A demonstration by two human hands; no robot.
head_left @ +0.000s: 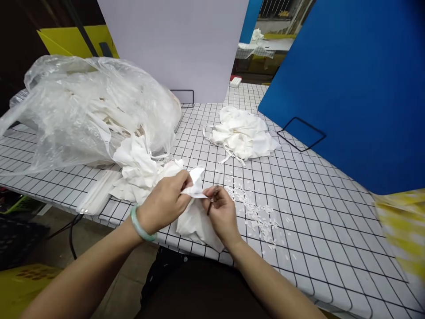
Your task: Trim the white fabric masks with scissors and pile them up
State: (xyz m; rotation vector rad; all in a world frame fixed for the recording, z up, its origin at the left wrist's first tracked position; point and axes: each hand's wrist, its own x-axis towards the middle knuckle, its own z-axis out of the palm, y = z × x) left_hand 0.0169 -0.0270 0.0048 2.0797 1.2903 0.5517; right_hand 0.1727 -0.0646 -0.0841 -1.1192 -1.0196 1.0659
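Cloth: we held a white cloth mid-frame, over the near edge of the gridded table.
Left hand: our left hand pinched the white cloth between thumb and fingers.
Right hand: our right hand curled around a small dark tool, its fingertips at the white cloth; we could not tell how firmly they gripped it.
Scraps: white scraps lay scattered just right of our right hand.
Left side: a plastic bag filled the upper left, crowding that way.
Far side: a cloth heap sat above centre, near the blue panel.
Open room: gridded surface stretched from the white scraps toward the lower right.
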